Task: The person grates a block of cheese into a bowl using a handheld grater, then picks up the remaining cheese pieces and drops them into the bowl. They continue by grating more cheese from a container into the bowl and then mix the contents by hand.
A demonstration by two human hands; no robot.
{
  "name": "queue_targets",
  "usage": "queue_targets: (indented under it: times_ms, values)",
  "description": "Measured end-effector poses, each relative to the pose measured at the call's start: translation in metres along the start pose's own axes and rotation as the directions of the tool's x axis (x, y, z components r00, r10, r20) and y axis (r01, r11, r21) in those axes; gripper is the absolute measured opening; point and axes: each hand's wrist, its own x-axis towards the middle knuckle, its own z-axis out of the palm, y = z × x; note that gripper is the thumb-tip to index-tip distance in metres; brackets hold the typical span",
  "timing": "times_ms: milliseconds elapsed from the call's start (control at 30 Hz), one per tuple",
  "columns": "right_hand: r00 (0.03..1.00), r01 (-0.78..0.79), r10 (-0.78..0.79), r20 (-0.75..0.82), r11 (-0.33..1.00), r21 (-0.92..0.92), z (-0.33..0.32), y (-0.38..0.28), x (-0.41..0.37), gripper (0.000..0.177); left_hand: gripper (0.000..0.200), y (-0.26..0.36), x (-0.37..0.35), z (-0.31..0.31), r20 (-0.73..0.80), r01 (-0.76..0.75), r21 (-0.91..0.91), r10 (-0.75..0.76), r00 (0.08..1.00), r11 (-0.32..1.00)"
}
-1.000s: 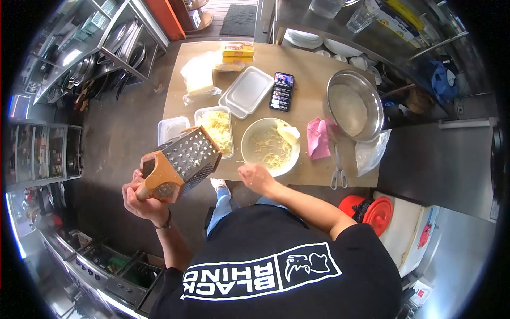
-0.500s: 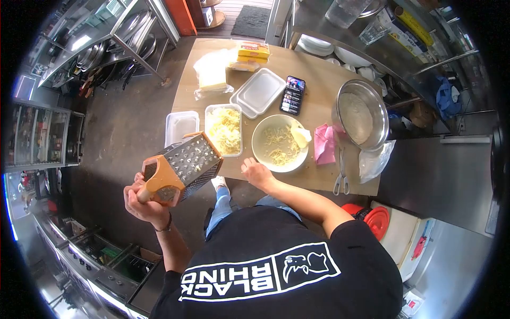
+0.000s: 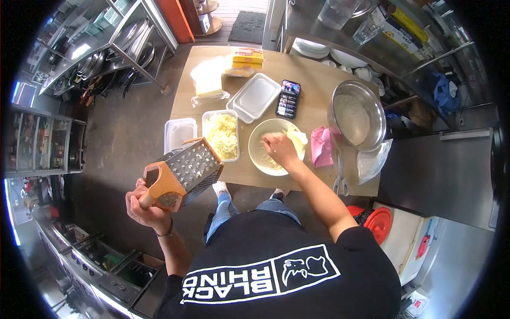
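Observation:
My left hand (image 3: 149,211) is closed around the handle of a metal box grater (image 3: 197,165) with orange ends. The grater is tilted on its side, just off the table's near edge, and pale shreds cling to its face. Over a white bowl (image 3: 256,159) is my right hand (image 3: 280,149), its fingers curled; whatever they hold, if anything, is hidden. Inside the bowl are some yellowish shreds and a pale chunk of cheese (image 3: 299,140) at the right side. Left of the bowl, a plastic tub (image 3: 237,151) holds a heap of grated cheese (image 3: 222,134).
Behind are a container lid (image 3: 256,98), a phone (image 3: 288,99), a wrapped cheese block (image 3: 209,85) and yellow boxes (image 3: 247,57). An open plastic container (image 3: 179,130) stands left. To the right are a pink cloth (image 3: 321,146), scissors (image 3: 341,178) and a steel bowl of flour-like powder (image 3: 352,119).
My right hand has moved from the table's near edge up and right, over the white bowl. My left hand still holds the grater in nearly the same place.

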Motion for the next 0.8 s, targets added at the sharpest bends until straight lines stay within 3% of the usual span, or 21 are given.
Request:
queue_targets:
  times_ms: [67,133,167,233,267,333,433,500,567,633,667,733,767,800]
  values:
    - [0.976,0.212,-0.219,-0.016,0.958,-0.192,0.009,-0.013,0.028,0.009,0.025,-0.004,-0.007,-0.003,0.007,0.057,-0.015,-0.057,0.998,0.998]
    - [0.961,0.274,-0.271,0.057,0.906,-0.321,0.031,-0.017,0.052,0.013,0.025,-0.001,-0.006,-0.003,0.024,0.051,-0.02,-0.051,0.998,0.998]
    - [0.961,0.274,-0.27,0.056,0.907,-0.32,0.042,-0.018,0.061,0.013,0.025,0.0,-0.005,-0.003,0.04,0.05,-0.023,-0.049,0.998,0.998]
    - [0.964,0.246,-0.177,0.197,0.876,-0.414,0.065,-0.015,0.074,0.021,0.026,0.009,0.002,-0.001,0.025,0.026,0.023,-0.027,0.999,0.999]
    - [0.963,0.248,-0.179,0.199,0.876,-0.413,0.075,-0.012,0.077,0.021,0.027,0.011,0.004,-0.002,0.01,0.006,0.07,-0.006,1.0,0.998]
    - [0.994,0.09,-0.049,0.102,0.892,-0.443,0.096,-0.004,0.083,0.026,0.029,0.01,0.003,-0.006,0.004,-0.003,0.086,0.002,1.0,0.996]
    - [0.993,0.114,-0.088,0.073,0.842,-0.527,0.114,0.003,0.081,0.02,0.032,0.009,-0.002,-0.012,0.013,-0.005,0.143,0.003,1.0,0.99]
    - [0.992,0.064,-0.002,0.129,0.877,-0.476,0.112,0.002,0.086,0.02,0.032,0.003,-0.01,-0.016,0.022,-0.004,0.184,-0.001,1.0,0.983]
    - [0.979,0.008,0.079,0.186,0.904,-0.427,0.114,0.002,0.087,0.021,0.032,-0.008,-0.023,-0.023,0.059,0.052,0.045,-0.055,0.997,0.998]
    - [0.992,0.056,-0.111,-0.066,0.832,-0.551,0.12,0.002,0.081,0.024,0.033,-0.008,-0.024,-0.023,0.045,0.055,0.055,-0.058,0.997,0.997]
    - [0.992,0.055,-0.11,-0.067,0.832,-0.553,0.119,0.007,0.083,0.024,0.033,-0.008,-0.024,-0.023,0.032,0.058,0.063,-0.06,0.998,0.996]
    - [0.98,0.045,0.032,0.194,0.924,-0.379,0.071,-0.007,0.089,0.025,0.032,-0.008,-0.022,-0.02,0.028,0.056,0.025,-0.057,0.998,0.998]
    - [0.981,0.039,0.037,0.19,0.924,-0.381,0.048,-0.008,0.086,0.025,0.03,-0.008,-0.021,-0.019,0.026,0.056,-0.009,-0.056,0.998,0.998]
    - [0.982,-0.036,0.069,0.175,0.982,-0.183,0.025,-0.008,0.078,0.023,0.03,-0.004,-0.016,-0.015,0.025,0.054,-0.014,-0.054,0.998,0.998]
